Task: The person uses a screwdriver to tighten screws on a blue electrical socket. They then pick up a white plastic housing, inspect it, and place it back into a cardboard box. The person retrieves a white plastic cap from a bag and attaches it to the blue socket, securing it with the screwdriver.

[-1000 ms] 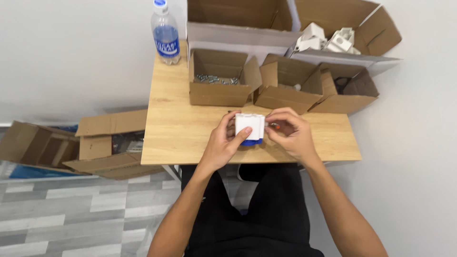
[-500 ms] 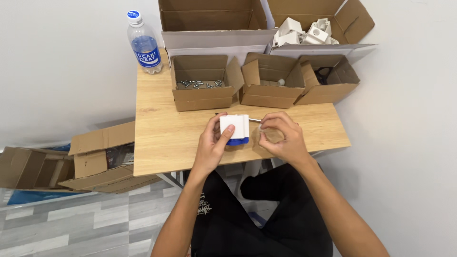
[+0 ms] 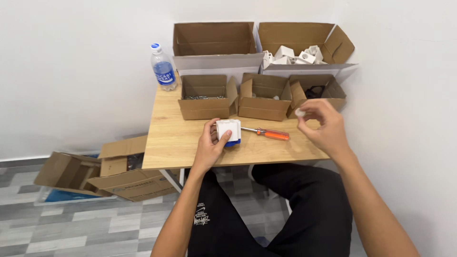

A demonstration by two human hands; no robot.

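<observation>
While the left hand (image 3: 209, 145) rests on the wooden surface (image 3: 176, 135), its fingers are wrapped round a small white block with a blue base (image 3: 229, 132), which stands near the front edge at about the middle. The right hand (image 3: 321, 126) is lifted above the right end of the surface, thumb and forefinger pinched shut on a tiny white piece (image 3: 300, 113). Between the hands lies a screwdriver with an orange handle (image 3: 266, 133), its tip just beside the block. Three open cardboard boxes (image 3: 208, 108) line the back of the surface, leaving a bare strip in front of them. Two larger boxes (image 3: 216, 59) sit behind; the right one holds white parts (image 3: 290, 54). A water bottle (image 3: 163, 68) stands at the back left corner. Flattened cartons (image 3: 95, 173) lie on the floor to the left.
</observation>
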